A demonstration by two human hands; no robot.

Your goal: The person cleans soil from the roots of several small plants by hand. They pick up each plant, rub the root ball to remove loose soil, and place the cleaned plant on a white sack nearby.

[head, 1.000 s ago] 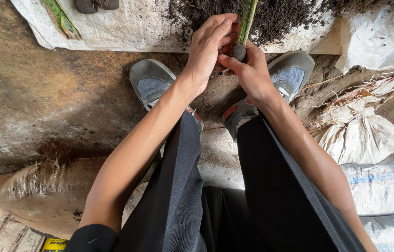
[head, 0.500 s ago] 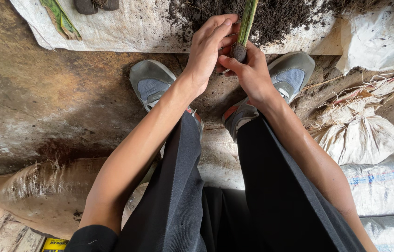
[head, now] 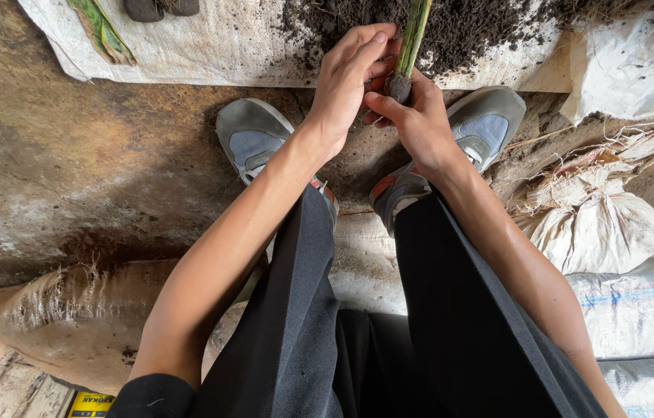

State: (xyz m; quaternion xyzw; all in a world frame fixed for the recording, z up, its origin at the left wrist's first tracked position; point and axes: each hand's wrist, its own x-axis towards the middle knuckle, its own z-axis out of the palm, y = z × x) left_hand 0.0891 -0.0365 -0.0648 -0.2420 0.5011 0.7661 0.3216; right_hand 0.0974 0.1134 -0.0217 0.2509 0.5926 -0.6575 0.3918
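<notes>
Head view: the right hand is gripping the dark base of a green plant stalk, held upright at the edge of the soil pile on the white sheet. The left hand is curling closed around the same base. The stalk is not yet standing in any soil or container.

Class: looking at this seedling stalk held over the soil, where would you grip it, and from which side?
Grip the green stalk low, just above its dark soil-caked base, closing from both sides as the left hand and right hand do. It stands upright and thin, so opposed fingers steady it.
</notes>
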